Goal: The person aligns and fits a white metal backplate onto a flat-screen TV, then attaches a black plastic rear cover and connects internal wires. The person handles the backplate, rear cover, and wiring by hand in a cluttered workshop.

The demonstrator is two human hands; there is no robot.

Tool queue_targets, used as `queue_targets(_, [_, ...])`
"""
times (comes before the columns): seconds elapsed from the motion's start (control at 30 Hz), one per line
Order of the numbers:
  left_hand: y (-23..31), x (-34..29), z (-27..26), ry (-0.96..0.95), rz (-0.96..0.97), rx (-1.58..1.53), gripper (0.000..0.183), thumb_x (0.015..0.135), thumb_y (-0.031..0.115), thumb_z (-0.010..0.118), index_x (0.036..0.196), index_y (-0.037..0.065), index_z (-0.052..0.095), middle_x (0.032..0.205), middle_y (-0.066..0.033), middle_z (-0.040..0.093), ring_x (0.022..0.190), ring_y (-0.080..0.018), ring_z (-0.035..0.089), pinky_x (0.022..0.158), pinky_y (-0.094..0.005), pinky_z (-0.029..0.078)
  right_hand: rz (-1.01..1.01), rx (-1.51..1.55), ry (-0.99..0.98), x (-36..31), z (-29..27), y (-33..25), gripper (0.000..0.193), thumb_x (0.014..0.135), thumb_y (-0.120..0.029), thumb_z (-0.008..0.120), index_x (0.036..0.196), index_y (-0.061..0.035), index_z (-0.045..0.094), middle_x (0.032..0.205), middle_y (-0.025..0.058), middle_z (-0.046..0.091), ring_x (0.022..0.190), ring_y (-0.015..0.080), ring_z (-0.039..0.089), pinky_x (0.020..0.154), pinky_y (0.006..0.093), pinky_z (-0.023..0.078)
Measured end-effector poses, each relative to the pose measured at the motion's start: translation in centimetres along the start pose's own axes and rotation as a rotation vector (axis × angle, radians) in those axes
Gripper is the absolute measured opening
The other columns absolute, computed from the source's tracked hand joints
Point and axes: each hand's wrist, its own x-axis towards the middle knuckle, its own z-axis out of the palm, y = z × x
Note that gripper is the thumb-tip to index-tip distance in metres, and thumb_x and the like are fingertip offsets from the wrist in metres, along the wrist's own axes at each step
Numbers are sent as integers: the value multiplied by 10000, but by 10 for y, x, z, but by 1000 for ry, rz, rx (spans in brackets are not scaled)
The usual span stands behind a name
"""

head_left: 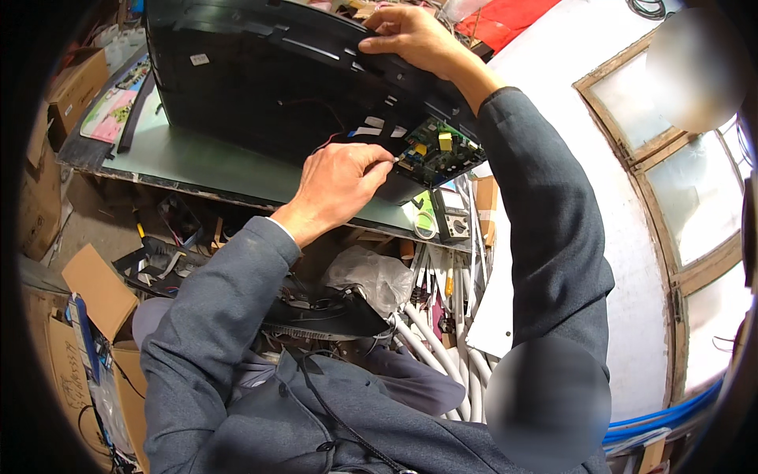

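A large black flat-screen TV (245, 75) stands on edge on the table, its back side toward me. My right hand (403, 35) grips its upper edge, thumb on the near side and fingers over the top. Low on the panel's right part sits a green circuit board (442, 150) with yellow components. My left hand (339, 186) is closed in a pinch at the board's left edge. A thin wire (328, 141), partly red, runs down the panel to this hand; a tiny pale tip shows at the fingertips. White labels (369, 129) lie just above the left hand.
The glass-topped table (213, 162) carries a multimeter (455, 225) at its right end. Below lie a clear plastic bag (371, 276), white pipes (430, 340) and a black plastic part (324, 316). Cardboard boxes (99, 284) stand at left; a wood-framed window (671, 174) is at right.
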Motion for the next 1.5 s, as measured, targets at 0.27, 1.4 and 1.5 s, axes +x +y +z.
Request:
queue_targets(0.27, [6, -1, 0, -17, -11, 7, 208, 945, 204, 687, 1070, 59, 767, 932, -120, 774, 809, -278, 750, 716, -359, 562, 14, -45, -39, -10, -9, -16, 413, 872, -297, 858, 1175, -43, 738, 947, 72, 723, 890, 173, 663, 837, 323, 516])
queue_targets(1.4, [10, 136, -50, -238, 571, 462, 95, 864, 174, 772, 951, 140, 759, 1315, -88, 636, 1373, -326, 495, 1181, -516, 337, 200, -30, 488, -53, -20, 3, 232, 785, -219, 846, 939, -53, 798, 867, 138, 773, 808, 260, 754, 771, 361, 588])
queue_targets(1.5, [17, 136, -47, -109, 607, 484, 107, 828, 166, 777, 919, 110, 769, 1212, -121, 649, 1159, -345, 607, 1017, -448, 483, 136, -198, 761, -74, -11, -12, 151, 864, -141, 776, 964, -28, 768, 885, 149, 753, 810, 254, 740, 747, 364, 577])
